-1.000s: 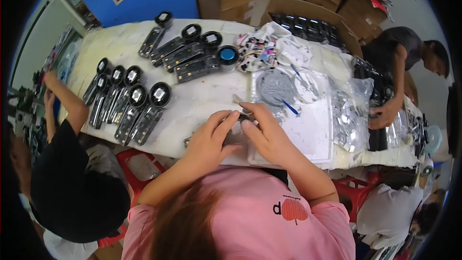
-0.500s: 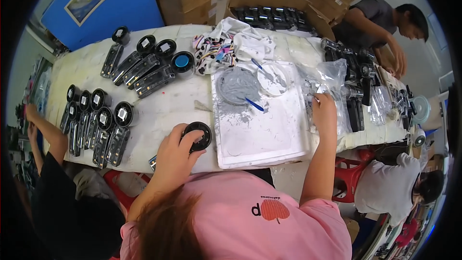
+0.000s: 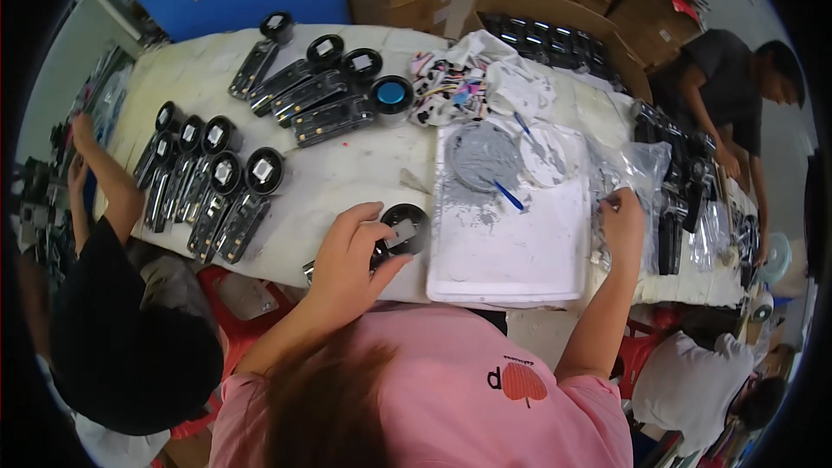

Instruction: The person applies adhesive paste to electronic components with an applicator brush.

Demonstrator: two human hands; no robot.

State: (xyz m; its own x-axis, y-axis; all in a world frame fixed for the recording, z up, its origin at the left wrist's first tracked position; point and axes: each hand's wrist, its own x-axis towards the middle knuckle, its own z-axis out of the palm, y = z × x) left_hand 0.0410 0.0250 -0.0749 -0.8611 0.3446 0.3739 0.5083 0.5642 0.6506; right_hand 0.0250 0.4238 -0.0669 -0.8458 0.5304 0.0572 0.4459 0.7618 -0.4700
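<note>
My left hand [image 3: 351, 260] curls over a black device [image 3: 414, 224] with a round head and a flat handle, at the table's near edge. Its thumb and fingers sit about the head's rim, and the palm hides most of the handle. A pale square shows inside the round head. My right hand [image 3: 624, 218] is at the clear plastic bag [image 3: 646, 160], right of the white tray [image 3: 511, 282]. Its fingertips are pinched together; what they hold, if anything, is too small to tell. The tray carries a grey-smeared round dish [image 3: 479, 154], a whiter dish [image 3: 555, 160] and blue-handled spatulas [image 3: 510, 197].
Similar devices lie in groups at the left [image 3: 243, 225] and far left [image 3: 325, 87], one with a blue disc. Patterned cloth [image 3: 451, 91] lies behind the tray. More black parts [image 3: 672, 217] are at the right. Co-workers [image 3: 130, 312] sit left and right; another stands far right.
The view has shifted, so the table appears farther right. My left thumb and fingers have drawn back from inside the round head, showing a pale square. My right hand stays by the bag.
</note>
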